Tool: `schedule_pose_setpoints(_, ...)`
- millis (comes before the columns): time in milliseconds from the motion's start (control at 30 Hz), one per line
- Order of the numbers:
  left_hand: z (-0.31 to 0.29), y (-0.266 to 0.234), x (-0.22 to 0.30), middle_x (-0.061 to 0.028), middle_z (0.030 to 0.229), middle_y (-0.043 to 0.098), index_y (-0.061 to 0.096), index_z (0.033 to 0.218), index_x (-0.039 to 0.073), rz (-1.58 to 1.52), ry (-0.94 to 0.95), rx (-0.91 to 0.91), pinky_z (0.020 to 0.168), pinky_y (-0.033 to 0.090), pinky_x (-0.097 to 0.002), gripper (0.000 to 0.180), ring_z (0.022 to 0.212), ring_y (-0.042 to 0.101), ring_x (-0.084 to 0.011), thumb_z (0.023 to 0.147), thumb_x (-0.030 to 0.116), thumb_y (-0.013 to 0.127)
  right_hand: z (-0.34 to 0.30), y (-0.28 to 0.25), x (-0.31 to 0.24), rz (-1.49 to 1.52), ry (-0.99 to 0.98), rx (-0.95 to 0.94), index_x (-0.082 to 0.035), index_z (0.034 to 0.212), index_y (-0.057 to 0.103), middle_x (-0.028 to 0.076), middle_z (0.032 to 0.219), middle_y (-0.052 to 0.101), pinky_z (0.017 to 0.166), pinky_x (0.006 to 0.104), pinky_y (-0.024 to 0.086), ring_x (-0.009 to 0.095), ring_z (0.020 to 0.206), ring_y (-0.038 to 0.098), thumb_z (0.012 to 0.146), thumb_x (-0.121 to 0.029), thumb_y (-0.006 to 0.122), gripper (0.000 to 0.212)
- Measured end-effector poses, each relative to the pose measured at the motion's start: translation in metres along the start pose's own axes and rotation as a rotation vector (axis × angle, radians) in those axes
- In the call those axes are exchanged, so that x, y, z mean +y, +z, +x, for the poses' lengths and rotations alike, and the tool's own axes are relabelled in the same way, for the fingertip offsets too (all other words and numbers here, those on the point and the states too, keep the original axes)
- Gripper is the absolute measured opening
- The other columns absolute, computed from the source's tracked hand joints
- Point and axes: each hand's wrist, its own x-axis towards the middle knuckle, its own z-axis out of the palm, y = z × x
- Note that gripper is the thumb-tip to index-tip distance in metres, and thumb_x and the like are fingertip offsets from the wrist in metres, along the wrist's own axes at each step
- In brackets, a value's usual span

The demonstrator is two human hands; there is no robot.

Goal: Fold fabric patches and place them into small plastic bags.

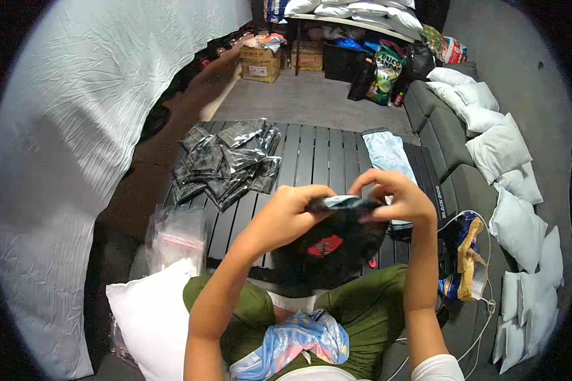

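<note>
A black cloth item (349,254) with a red patch hangs above my lap at the near edge of the table. My left hand (292,213) pinches its top edge on the left. At the right end of that edge, my right hand (400,198) has its thumb and fingers closed on the cloth. A pale strip shows along the top between both hands; whether it is lining or something inside, I cannot tell. Across my lap lies a crumpled blue, white and pink printed cloth (299,343).
On the slatted dark table (304,152) sit a pile of shiny black packets (225,162), clear plastic bags (179,238) and light blue folded cloth (388,152). A white pillow (151,314) is left of me. White pillows (499,149) line the grey sofa (448,136); a white cable (489,267) trails nearby.
</note>
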Motion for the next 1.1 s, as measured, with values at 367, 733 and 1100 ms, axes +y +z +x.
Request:
schedule_pose_setpoints(367,-0.003,0.006,0.047,-0.0099,0.078,0.056,0.055,0.072,-0.002,0.123,0.293,0.313,0.067,0.042,-0.0272,0.013,0.071,0.054,-0.0213,0.063,0.003,0.061,-0.029,0.007,0.036,-0.219,-0.177,-0.204,0.0,0.078,0.057,0.006,0.081,0.046,0.062,0.0255,0.039,0.016,0.075,0.046,0.067,-0.012,0.065,0.017)
schedule_pose_setpoints(733,-0.016,0.019,0.017,-0.0006,0.081,0.054,0.058,0.095,-0.003,-0.399,-0.001,0.354,0.065,0.039,-0.0197,0.018,0.072,0.046,-0.0055,0.085,0.012,0.054,0.07,-0.026,-0.014,-0.175,-0.287,1.054,-0.002,0.091,0.055,-0.002,0.069,0.047,0.052,0.0193,0.034,0.004,0.06,0.042,0.08,-0.006,0.044,0.016)
schedule_pose_setpoints(1100,-0.135,-0.012,-0.182,-0.0025,0.062,0.052,0.057,0.082,-0.002,0.279,-0.821,0.158,0.055,0.038,-0.028,0.033,0.059,0.046,-0.0107,0.082,0.031,0.055,0.043,0.026,0.143,0.127,0.213,0.316,-0.005,0.115,0.049,0.007,0.112,0.053,0.083,0.0296,0.042,0.018,0.1,0.052,0.081,-0.024,0.058,0.04)
